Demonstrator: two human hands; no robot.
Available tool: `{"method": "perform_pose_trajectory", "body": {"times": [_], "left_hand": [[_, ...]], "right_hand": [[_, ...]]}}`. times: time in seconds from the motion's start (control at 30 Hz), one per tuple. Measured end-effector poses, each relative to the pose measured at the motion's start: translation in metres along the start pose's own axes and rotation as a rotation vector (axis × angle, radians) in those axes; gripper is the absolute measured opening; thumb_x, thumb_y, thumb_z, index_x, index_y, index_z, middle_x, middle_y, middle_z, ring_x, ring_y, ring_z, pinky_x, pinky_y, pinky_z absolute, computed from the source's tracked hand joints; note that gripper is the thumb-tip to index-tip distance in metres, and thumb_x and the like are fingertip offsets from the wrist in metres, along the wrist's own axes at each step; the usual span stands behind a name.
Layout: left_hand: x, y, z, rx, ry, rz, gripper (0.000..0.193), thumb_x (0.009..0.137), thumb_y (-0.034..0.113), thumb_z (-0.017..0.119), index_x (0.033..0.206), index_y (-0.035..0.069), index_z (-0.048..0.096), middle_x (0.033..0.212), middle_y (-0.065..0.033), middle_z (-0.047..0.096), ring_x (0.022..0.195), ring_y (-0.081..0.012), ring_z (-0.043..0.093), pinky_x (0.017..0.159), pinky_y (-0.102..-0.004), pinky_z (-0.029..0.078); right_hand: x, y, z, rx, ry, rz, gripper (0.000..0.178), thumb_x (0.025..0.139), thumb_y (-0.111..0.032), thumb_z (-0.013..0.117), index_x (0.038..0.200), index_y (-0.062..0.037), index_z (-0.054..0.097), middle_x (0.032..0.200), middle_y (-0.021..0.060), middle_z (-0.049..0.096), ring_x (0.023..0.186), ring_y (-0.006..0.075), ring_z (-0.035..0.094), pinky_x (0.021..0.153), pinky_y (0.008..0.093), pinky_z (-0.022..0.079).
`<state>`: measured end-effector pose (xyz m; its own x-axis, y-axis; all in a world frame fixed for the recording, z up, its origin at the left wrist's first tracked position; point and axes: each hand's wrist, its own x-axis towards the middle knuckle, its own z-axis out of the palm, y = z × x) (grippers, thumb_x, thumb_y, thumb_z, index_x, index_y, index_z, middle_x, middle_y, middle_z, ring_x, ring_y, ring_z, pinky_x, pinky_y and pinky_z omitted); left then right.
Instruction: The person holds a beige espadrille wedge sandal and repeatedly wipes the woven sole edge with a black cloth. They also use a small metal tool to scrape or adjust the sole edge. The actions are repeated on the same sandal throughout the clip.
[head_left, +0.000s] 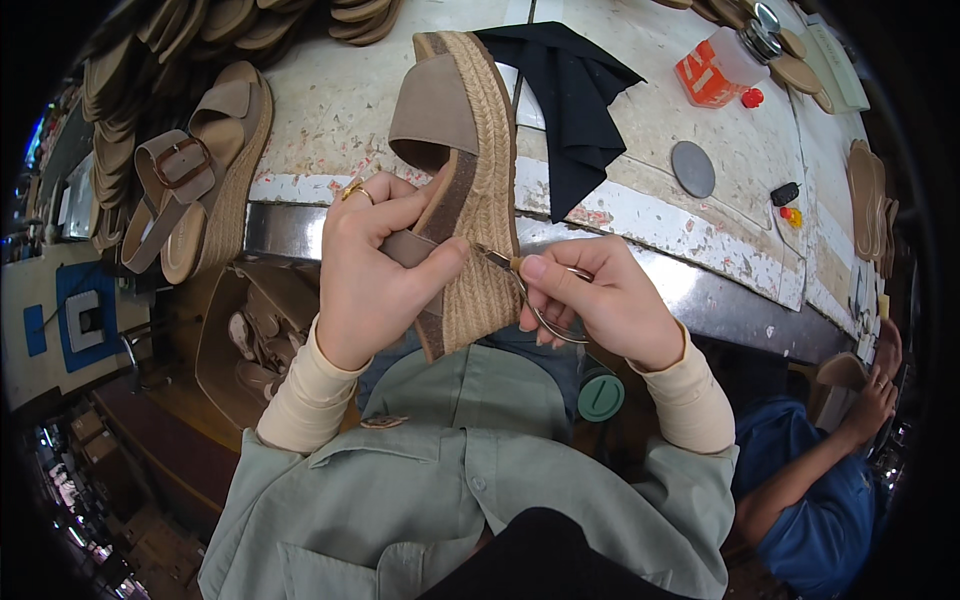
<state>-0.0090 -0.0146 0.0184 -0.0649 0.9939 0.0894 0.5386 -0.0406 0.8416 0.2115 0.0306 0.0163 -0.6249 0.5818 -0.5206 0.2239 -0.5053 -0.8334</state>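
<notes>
A wedge sandal (478, 130) with a taupe strap and a braided rope sole is held up in front of me, heel end toward my body. My left hand (385, 255), a ring on one finger, is closed around its side, the thumb pressing on the rope edge near a lower strap (408, 247). Small metal scissors (545, 315) are gripped in my right hand (600, 295), their loops around the fingers. The tips touch or nearly touch the sole's upper edge by my left thumb; exactly what lies between them is too small to tell.
Beside it on the left stands another buckled wedge sandal (205, 165). Black cloth (570, 95), a bottle with a red label (715, 68) and a grey disc (693, 169) lie on the worn worktable (650, 235). A box of sandals (225, 340) sits below. At right works a person in blue (820, 500).
</notes>
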Motion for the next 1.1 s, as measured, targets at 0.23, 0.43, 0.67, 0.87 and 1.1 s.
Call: {"method": "perform_pose_trajectory", "body": {"times": [0.23,0.43,0.67,0.87,1.1], "left_hand": [[0.001,-0.003,0.005,-0.013,0.083,0.065,0.044,0.066,0.012,0.074,0.107,-0.001,0.072,0.068,-0.0076,0.052,0.064,-0.0174,0.052,0.062,-0.0306,0.042],[0.0,0.001,0.002,-0.003,0.021,-0.011,0.032,0.068,0.009,0.076,0.096,-0.006,0.07,0.079,-0.0053,0.055,0.076,-0.0148,0.051,0.07,-0.0281,0.042],[0.0,0.0,0.003,-0.021,0.04,0.019,0.035,0.067,0.01,0.075,0.1,-0.004,0.071,0.075,-0.0065,0.055,0.072,-0.0158,0.052,0.068,-0.0289,0.042],[0.001,-0.005,0.004,0.013,0.074,0.11,0.045,0.066,0.011,0.074,0.109,-0.002,0.071,0.072,-0.0089,0.056,0.068,-0.0187,0.056,0.066,-0.0305,0.045],[-0.004,0.008,-0.001,-0.038,0.224,0.198,0.04,0.064,0.011,0.082,0.102,0.002,0.073,0.1,-0.0121,0.062,0.093,-0.0256,0.06,0.082,-0.0332,0.048]], "right_hand": [[0.004,-0.006,0.001,-0.043,-0.006,-0.017,0.04,0.099,-0.03,0.059,0.075,0.0017,0.066,0.059,0.0,0.057,0.052,0.006,0.055,0.048,0.0214,0.043],[0.007,-0.005,-0.003,-0.085,-0.028,-0.048,0.039,0.099,-0.028,0.058,0.075,0.0009,0.065,0.06,0.0011,0.06,0.052,0.006,0.055,0.048,0.0211,0.043],[0.007,-0.002,-0.008,-0.001,-0.037,-0.248,0.038,0.1,-0.025,0.058,0.072,0.001,0.062,0.063,0.0045,0.063,0.052,0.0069,0.056,0.048,0.0216,0.045],[0.0,-0.003,-0.012,0.142,0.064,-0.349,0.034,0.1,-0.022,0.057,0.075,-0.0003,0.062,0.065,0.0063,0.065,0.051,0.0069,0.055,0.049,0.0209,0.047],[-0.012,0.015,0.002,0.002,0.012,-0.23,0.034,0.1,-0.023,0.058,0.078,0.0021,0.066,0.065,0.0033,0.064,0.056,0.0049,0.054,0.052,0.0211,0.043]]}}
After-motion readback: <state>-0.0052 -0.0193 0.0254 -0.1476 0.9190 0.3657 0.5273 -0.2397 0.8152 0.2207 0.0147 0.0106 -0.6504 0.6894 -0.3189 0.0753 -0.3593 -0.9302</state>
